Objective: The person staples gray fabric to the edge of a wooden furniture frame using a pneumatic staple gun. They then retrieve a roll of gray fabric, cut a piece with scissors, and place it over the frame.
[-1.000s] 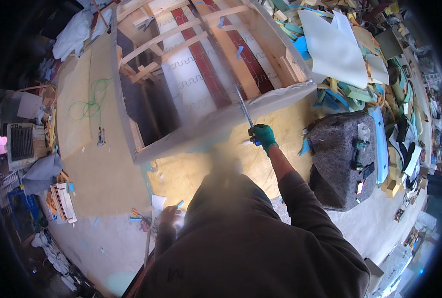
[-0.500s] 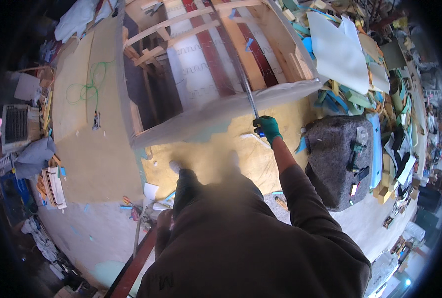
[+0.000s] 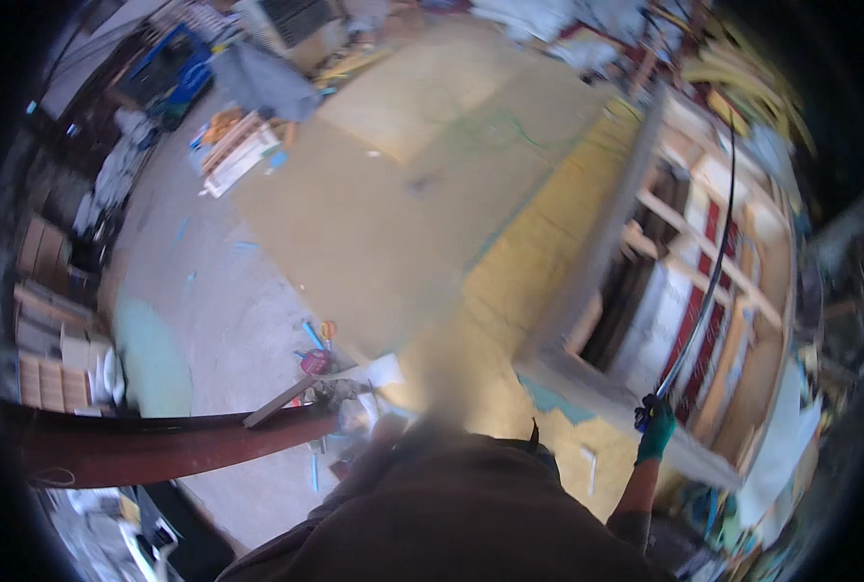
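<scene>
Head camera, looking down: a person in a dark sweatshirt (image 3: 471, 514) stands on a cluttered workshop floor, with a big box-like wooden frame (image 3: 592, 257) lying to their right. Their right hand (image 3: 656, 425), in a green glove, is closed around the blue case of what looks like a tape measure (image 3: 689, 339). Its long thin strip is drawn out from the hand, away from the person and across the frame's open side, bowing slightly. Whether the far end touches anything is too blurred for me to tell.

As far as I can judge, the frame is partly covered: grey material wraps its outer walls, while the side facing up is open. Through it show bare wooden bars and, deeper in, white and red bands (image 3: 650, 335). The strip lies out at length and has not been wound in; whether any mark has been made, I cannot see.

The gloved hand is over the frame's nearest edge, close to a corner; I cannot say whether it rests there. The left hand (image 3: 386, 430) is low beside the body, well apart from the frame, blurred, and I cannot tell whether it grips anything. Just beyond it lie small scraps and orange-handled scissors (image 3: 328, 331).
</scene>
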Demonstrator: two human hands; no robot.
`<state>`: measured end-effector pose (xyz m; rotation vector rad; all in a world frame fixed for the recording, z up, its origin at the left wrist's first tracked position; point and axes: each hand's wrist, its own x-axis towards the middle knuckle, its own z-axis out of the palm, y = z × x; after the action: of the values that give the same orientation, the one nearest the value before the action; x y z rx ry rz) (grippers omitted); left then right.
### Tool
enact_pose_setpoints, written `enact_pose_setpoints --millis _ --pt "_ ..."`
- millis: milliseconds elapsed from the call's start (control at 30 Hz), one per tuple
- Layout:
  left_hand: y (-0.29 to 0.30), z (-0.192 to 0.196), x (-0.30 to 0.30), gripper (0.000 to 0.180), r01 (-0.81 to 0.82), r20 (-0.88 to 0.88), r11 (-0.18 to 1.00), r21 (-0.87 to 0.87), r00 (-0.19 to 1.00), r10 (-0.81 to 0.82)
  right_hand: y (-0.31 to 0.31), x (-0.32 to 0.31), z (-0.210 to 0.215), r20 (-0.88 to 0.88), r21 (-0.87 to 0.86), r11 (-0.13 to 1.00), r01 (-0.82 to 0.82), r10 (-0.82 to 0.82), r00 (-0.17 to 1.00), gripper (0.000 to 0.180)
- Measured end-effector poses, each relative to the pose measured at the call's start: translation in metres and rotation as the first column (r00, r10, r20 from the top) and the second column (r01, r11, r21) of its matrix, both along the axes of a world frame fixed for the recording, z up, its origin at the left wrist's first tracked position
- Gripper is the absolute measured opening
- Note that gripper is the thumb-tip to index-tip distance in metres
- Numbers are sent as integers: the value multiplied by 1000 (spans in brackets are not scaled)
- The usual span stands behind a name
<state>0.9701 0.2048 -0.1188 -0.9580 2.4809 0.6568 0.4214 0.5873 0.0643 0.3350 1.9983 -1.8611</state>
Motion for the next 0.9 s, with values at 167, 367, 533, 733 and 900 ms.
enact_pose_setpoints --millis 167,367,533,733,900 --pt "-157 17 19 29 52 42 984 -171 998 -45 -216 23 -7 165 -545 833 -99 222 961 24" --pt "-302 32 -17 30 -533 -578 805 260 582 572 -407 15 -38 392 -584 808 -72 359 847 29" --pt "-385 33 -20 25 -253 -533 951 -180 837 122 -536 -14 -94 526 -509 846 -159 451 720 23" --pt "-423 32 66 24 -643 -253 734 219 689 679 -715 -53 -169 754 -363 908 -208 418 507 28" --pt "-389 72 95 29 -869 196 116 480 235 952 -874 -129 -126 733 -556 674 -487 673 94 30"
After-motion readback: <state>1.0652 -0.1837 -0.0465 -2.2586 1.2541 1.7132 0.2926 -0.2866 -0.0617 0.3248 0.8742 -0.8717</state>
